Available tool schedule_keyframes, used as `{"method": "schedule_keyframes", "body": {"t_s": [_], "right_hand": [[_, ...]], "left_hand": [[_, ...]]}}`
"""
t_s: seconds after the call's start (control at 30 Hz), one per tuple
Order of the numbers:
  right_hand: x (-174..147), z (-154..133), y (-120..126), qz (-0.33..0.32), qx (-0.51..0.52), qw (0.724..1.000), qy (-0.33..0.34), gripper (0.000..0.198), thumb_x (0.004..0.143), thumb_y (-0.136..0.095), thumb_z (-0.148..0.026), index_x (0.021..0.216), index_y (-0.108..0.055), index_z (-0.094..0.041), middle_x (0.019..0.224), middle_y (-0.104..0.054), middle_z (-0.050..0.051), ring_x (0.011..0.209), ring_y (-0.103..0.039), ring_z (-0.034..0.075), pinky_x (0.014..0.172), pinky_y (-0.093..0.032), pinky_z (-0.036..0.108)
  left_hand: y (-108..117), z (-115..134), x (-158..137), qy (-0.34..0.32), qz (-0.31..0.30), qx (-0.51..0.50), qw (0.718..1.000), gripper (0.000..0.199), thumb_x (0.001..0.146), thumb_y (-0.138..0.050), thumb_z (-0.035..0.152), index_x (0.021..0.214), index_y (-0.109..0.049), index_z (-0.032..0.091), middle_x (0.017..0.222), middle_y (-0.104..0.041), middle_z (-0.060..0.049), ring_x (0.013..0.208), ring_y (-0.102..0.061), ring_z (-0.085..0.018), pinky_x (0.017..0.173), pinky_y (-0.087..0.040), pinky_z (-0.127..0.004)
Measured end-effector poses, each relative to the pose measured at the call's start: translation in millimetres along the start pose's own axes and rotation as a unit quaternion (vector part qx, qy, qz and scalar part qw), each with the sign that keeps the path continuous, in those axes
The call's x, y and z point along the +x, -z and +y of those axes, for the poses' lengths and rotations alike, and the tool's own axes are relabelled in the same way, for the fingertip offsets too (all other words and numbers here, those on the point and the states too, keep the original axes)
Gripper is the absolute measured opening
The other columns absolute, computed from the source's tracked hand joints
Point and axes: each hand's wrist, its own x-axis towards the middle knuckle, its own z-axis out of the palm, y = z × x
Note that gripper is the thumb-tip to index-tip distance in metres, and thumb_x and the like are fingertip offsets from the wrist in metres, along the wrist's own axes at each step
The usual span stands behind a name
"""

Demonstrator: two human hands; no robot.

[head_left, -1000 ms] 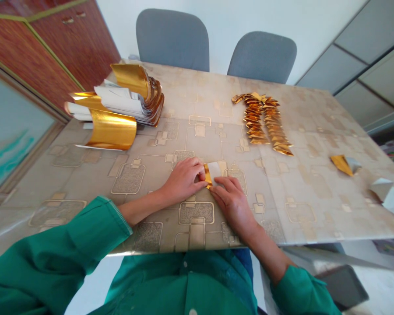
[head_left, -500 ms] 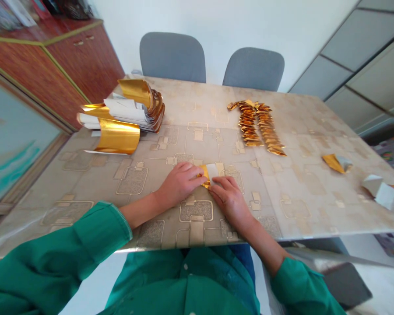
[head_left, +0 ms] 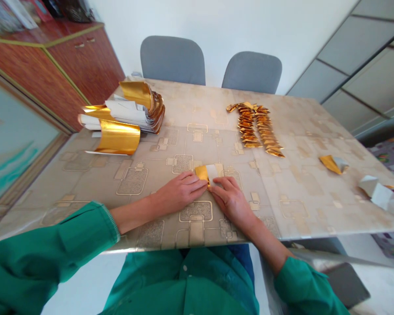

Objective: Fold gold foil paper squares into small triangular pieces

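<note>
A small sheet of gold foil paper, gold on its left part and white on its right, lies partly folded on the table in front of me. My left hand presses its fingers together on the paper's lower left edge. From the other side, my right hand pinches the near edge with thumb and fingers. The fingers of both hands almost meet, and they cover the near edge of the paper. Further back on the right, two rows of folded gold paper pieces stand close together.
Stacked gold and white paper sheets curl at the back left of the patterned table. A creased gold piece and a white paper scrap lie at the right. Two grey chairs stand behind the table.
My left hand has slid down toward the near edge, its fingers straighter, so more of the gold part shows. The right hand stays nearly in place.
</note>
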Motion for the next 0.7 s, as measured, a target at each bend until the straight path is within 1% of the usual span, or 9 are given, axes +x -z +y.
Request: {"method": "schedule_keyframes", "body": {"t_s": [0.13, 0.3, 0.37, 0.47, 0.7], "right_hand": [[0.1, 0.1, 0.7, 0.0, 0.003, 1.0, 0.007, 0.019, 0.096, -0.053, -0.017, 0.099, -0.071, -0.016, 0.109, -0.064, 0.015, 0.105, -0.052, 0.025, 0.09, -0.055, 0.044], [-1.0, -0.2, 4.5, -0.008, 0.035, 0.999, 0.02, 0.023, 0.098, -0.05, -0.019, 0.113, -0.066, -0.015, 0.111, -0.063, 0.014, 0.107, -0.052, 0.024, 0.095, -0.054, 0.045], [-1.5, 0.4, 5.9, -0.017, 0.042, 0.999, 0.029, 0.023, 0.098, -0.05, -0.019, 0.115, -0.066, -0.016, 0.112, -0.063, 0.014, 0.107, -0.053, 0.024, 0.095, -0.054, 0.046], [-3.0, 3.1, 7.4, -0.02, 0.048, 0.998, 0.041, 0.023, 0.098, -0.049, -0.018, 0.113, -0.067, -0.016, 0.111, -0.063, 0.013, 0.108, -0.054, 0.024, 0.097, -0.053, 0.047], [-8.8, 9.2, 13.1, -0.041, 0.032, 0.997, 0.059, 0.029, 0.098, -0.047, -0.017, 0.12, -0.066, -0.018, 0.115, -0.063, 0.014, 0.114, -0.054, 0.025, 0.099, -0.053, 0.049]], "left_hand": [[0.5, -3.8, -4.0, 0.0, -0.021, -0.011, 1.0, 0.031, 0.099, -0.05, 0.014, 0.129, -0.058, 0.014, 0.127, -0.065, -0.01, 0.103, -0.06, -0.022, 0.101, -0.041, -0.041], [5.1, 2.2, -5.1, 0.006, -0.026, -0.022, 0.999, 0.032, 0.099, -0.049, 0.014, 0.13, -0.057, 0.014, 0.131, -0.062, -0.012, 0.108, -0.059, -0.023, 0.104, -0.039, -0.042], [6.3, 5.1, -5.4, 0.012, -0.026, -0.025, 0.999, 0.032, 0.099, -0.05, 0.015, 0.13, -0.057, 0.015, 0.132, -0.061, -0.012, 0.11, -0.058, -0.024, 0.104, -0.039, -0.043], [6.3, 8.1, -5.8, 0.025, -0.028, -0.022, 0.999, 0.03, 0.099, -0.05, 0.018, 0.128, -0.058, 0.015, 0.133, -0.061, -0.011, 0.111, -0.057, -0.024, 0.105, -0.038, -0.043], [4.2, 11.5, -6.3, 0.052, -0.053, -0.035, 0.997, 0.032, 0.1, -0.05, 0.021, 0.132, -0.055, 0.019, 0.134, -0.06, -0.008, 0.113, -0.056, -0.024, 0.107, -0.035, -0.045]]}}
